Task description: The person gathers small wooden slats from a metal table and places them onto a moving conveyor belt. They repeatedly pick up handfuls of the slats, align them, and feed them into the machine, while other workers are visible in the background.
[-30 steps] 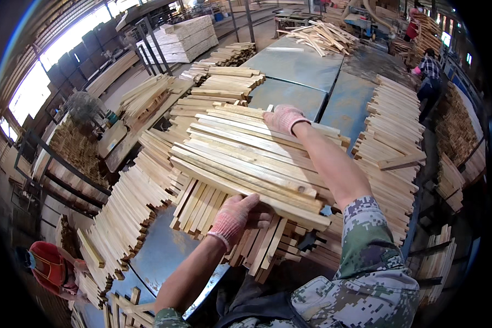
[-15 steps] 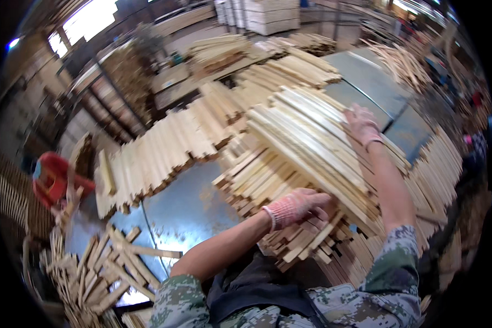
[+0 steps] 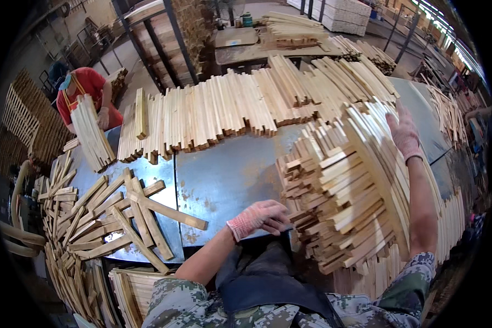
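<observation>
A tall stack of pale wooden strips (image 3: 350, 191) lies on the metal table in front of me to the right. Its top strips run crosswise over the lower ones. My right hand (image 3: 404, 134), in a pinkish knit glove, rests against the far right side of the top strips with its fingers stretched. My left hand (image 3: 261, 220), gloved alike, hovers by the table's near edge, just left of the stack. Its fingers are loosely extended and nothing shows in them.
A long row of strips (image 3: 213, 112) lies along the table's far side. Loose wooden pieces (image 3: 115, 218) are heaped at the left. Beyond them a person in red (image 3: 87, 90) holds a bundle of strips (image 3: 93, 134). More strips (image 3: 451, 224) line the right edge.
The view has swung left, bringing the person in red and the loose pieces further in. My left hand has drawn leftward off the stack's near side; my right hand stays at its far side.
</observation>
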Demonstrator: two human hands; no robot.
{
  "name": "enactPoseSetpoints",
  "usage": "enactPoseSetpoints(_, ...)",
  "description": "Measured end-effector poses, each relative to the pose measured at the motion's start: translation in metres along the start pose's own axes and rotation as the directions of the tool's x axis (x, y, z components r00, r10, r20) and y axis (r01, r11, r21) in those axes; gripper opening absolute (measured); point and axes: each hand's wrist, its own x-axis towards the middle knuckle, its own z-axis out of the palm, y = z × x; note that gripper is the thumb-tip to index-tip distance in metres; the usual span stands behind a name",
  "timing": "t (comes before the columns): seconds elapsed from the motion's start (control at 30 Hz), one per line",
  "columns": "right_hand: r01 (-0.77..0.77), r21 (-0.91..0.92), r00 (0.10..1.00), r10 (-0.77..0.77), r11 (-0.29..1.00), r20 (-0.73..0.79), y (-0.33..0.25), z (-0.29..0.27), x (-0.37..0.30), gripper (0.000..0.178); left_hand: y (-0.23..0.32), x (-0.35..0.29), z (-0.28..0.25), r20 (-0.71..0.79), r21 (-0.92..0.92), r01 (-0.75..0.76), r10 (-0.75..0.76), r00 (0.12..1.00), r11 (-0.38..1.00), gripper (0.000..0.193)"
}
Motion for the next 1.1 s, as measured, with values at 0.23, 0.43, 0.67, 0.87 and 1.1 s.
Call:
enactPoseSetpoints(0.23,0.245,0.540,0.905,-0.390,0.805,0.169,-0.256,0.047,0.058,0.075,-0.078,0.040,-0.254,-0.739,0.079,-0.109,0.132,0.661,0.991,0.071)
enactPoseSetpoints(0.43,0.244,0.468,0.762,-0.467,0.849,0.449,-0.433,0.206,0.051,0.086,-0.087,0.036,-0.422,-0.926,0.295,0.119,0.252,0.282,0.948,0.090)
enactPoseSetpoints(0.67,-0.172,0.294,0.630,-0.124,0.940,0.766,-0.480,0.410,-0.028,0.105,-0.026,0.027,-0.513,-0.937,0.318,0.143,0.288,0.197,0.937,0.097)
enactPoseSetpoints(0.87,-0.135,0.315,0.838,-0.061,0.939,0.542,-0.494,0.480,-0.011,0.114,-0.003,0.046,-0.565,-0.922,0.385,0.321,0.348,0.167,0.865,0.090)
enactPoseSetpoints(1.1,-0.135,0.059,0.714,0.056,0.989,0.698,-0.525,0.481,0.007,0.121,0.023,0.055,-0.594,-0.931,0.363,0.468,0.334,0.147,0.806,0.069)
